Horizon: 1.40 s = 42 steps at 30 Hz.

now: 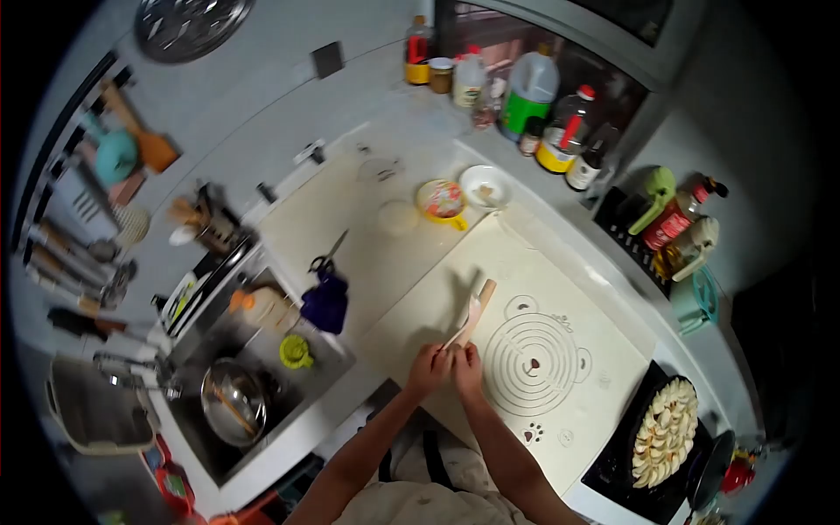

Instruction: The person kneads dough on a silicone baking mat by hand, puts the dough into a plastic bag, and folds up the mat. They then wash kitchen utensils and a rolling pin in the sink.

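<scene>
My left hand point(427, 369) and my right hand point(468, 367) are close together over the cream baking mat point(608, 346), fingers closed. From the right hand juts a wooden rolling pin point(486, 293), angled away from me. A pale, thin strip point(462, 329) lies along it and runs into the left fingers; blur hides what it is. Printed bear-face rings mark the mat just right of the hands. Beyond the mat's far edge are a yellow-handled bowl point(456, 221) with pinkish filling and a white bowl point(473, 182) with a little something inside.
At right, a pan point(636, 437) full of dumplings sits on the black stove. The sink point(306, 385) at left holds a metal bowl point(229, 411). Scissors point(331, 252) and a purple cloth point(325, 302) lie by the sink. Bottles point(529, 87) line the windowsill.
</scene>
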Motion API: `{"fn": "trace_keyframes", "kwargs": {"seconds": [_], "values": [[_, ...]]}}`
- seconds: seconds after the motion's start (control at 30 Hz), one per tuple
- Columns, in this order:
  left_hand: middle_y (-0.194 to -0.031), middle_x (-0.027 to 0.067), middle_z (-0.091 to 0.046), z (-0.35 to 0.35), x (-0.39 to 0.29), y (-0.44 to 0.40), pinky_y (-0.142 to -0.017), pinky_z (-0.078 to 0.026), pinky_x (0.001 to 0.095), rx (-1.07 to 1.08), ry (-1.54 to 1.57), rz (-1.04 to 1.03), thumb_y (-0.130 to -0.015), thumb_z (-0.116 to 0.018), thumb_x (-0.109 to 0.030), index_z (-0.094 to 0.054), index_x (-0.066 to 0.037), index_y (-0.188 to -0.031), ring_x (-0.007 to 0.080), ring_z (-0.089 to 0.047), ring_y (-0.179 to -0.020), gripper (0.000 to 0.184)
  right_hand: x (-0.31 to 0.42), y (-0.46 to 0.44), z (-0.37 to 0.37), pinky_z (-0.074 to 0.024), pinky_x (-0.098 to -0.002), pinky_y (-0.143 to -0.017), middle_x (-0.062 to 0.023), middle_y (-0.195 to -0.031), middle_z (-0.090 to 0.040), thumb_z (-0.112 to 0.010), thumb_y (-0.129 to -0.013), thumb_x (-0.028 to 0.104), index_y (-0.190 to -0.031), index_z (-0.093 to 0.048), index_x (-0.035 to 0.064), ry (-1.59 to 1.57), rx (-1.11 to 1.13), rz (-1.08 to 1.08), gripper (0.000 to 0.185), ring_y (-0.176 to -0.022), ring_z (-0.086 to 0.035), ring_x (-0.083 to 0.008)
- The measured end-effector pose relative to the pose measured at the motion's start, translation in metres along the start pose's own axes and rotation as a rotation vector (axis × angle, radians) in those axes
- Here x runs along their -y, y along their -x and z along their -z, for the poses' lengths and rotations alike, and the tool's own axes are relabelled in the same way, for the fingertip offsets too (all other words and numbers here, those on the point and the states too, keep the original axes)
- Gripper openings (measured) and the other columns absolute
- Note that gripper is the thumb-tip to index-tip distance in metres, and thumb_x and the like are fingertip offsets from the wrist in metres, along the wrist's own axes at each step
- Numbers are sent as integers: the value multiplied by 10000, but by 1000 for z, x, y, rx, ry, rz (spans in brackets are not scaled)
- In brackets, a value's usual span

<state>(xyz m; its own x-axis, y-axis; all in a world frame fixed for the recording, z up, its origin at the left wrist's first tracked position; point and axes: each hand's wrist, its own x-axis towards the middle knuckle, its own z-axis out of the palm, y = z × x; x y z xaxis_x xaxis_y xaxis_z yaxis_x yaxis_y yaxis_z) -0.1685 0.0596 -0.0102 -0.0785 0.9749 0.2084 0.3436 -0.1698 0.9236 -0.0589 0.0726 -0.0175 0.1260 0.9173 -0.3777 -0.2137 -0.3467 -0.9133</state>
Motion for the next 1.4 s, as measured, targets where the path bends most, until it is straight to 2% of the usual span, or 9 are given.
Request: {"fn": "trace_keyframes", "kwargs": {"seconds": [0.17,0.43,0.57,0.7,0.83,0.93,1.07,1.2,1.4], "values": [[-662,89,-535,77,-9,70,-516,-421,332,-387,97,551,-916,-435,-188,-539,-22,-958,209,-502,-518,201,-6,56,-47,-384,-235,-456,-10,-712,-515,-446,-913,185,-1155,-497,53,36,170,33,280,-514,-446,-72],[-658,19,-494,200,38,188,-358,-305,210,-1114,509,523,-950,-362,-239,-426,-83,-898,51,-376,-424,176,-65,159,-188,-416,-233,-480,-20,-731,-564,-534,-868,260,-1166,-518,49,459,862,-111,366,-562,-512,-83],[-664,19,-485,260,54,254,-361,-310,209,-1185,290,491,-944,-366,-229,-415,-90,-880,57,-365,-422,161,-115,210,-263,-459,-294,-600,-78,-868,-605,-488,-870,280,-1211,-479,26,632,1016,-102,426,-688,-583,-162],[-655,24,-510,326,42,299,-399,-330,215,-1217,489,675,-946,-366,-216,-464,-45,-915,61,-405,-451,199,-162,254,-331,-462,-310,-664,-75,-889,-593,-493,-871,241,-1234,-454,11,844,1001,15,431,-746,-577,-187],[-642,19,-510,366,60,323,-393,-325,218,-1137,469,671,-949,-370,-225,-457,-54,-919,59,-398,-450,194,-205,280,-358,-451,-314,-743,-86,-942,-587,-534,-851,213,-1249,-437,6,680,845,159,459,-773,-563,-212],[-654,17,-516,373,67,314,-410,-327,216,-1064,534,693,-950,-363,-214,-456,-55,-945,64,-395,-463,184,-221,276,-347,-443,-279,-763,-77,-975,-579,-538,-847,131,-1237,-447,5,755,659,861,419,-794,-555,-180],[-725,7,-533,345,70,291,-528,-373,226,-818,642,546,-949,-369,-190,-459,-40,-1008,74,-445,-588,185,-178,281,-305,-439,-231,-770,-47,-937,-588,-509,-853,11,-1168,-498,-4,410,693,23,316,-845,-545,-110],[-929,69,-532,278,47,257,-771,-426,268,-520,443,538,-943,-354,-128,-443,-5,-1058,138,-511,-838,191,-146,284,-240,-457,-241,-755,-69,-957,-596,-466,-914,132,-1132,-515,-13,184,373,99,266,-831,-559,-112],[-988,118,-570,158,-16,258,-765,-440,310,-14,366,422,-925,-369,-110,-441,37,-1044,181,-534,-846,202,-110,321,-100,-463,-277,-635,-85,-804,-615,-479,-902,187,-1107,-495,28,142,-166,215,260,-693,-570,-145]]}}
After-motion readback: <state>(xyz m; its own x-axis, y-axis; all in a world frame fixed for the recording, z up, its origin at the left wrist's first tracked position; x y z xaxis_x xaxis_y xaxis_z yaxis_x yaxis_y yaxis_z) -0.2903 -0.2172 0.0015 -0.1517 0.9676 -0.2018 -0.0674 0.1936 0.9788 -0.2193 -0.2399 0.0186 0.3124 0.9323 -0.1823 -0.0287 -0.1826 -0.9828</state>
